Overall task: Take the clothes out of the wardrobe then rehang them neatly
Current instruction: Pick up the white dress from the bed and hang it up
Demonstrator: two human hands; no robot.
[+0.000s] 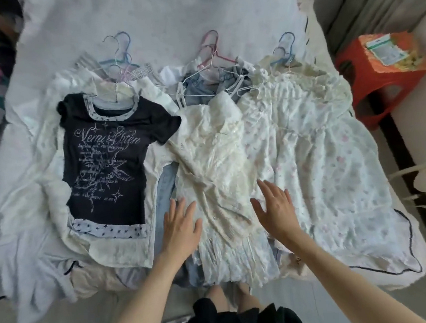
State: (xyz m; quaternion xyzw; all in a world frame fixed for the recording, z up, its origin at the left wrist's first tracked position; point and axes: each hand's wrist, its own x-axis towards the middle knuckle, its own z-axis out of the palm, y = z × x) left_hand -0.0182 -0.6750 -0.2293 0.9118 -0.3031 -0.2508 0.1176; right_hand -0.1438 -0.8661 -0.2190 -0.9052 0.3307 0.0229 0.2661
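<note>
While both hands [181, 227] hover flat | cream dress [214, 161] crumpled, strappy, on hanger

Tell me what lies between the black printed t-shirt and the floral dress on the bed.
In the head view, a cream lace dress lies between the black t-shirt and floral dress, over a strip of blue fabric.

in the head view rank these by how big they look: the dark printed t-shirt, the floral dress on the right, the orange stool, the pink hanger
1. floral dress
2. dark printed t-shirt
3. orange stool, though it is partly cut off by the bed edge and sits farther away, so its rank is unsure
4. pink hanger
</note>
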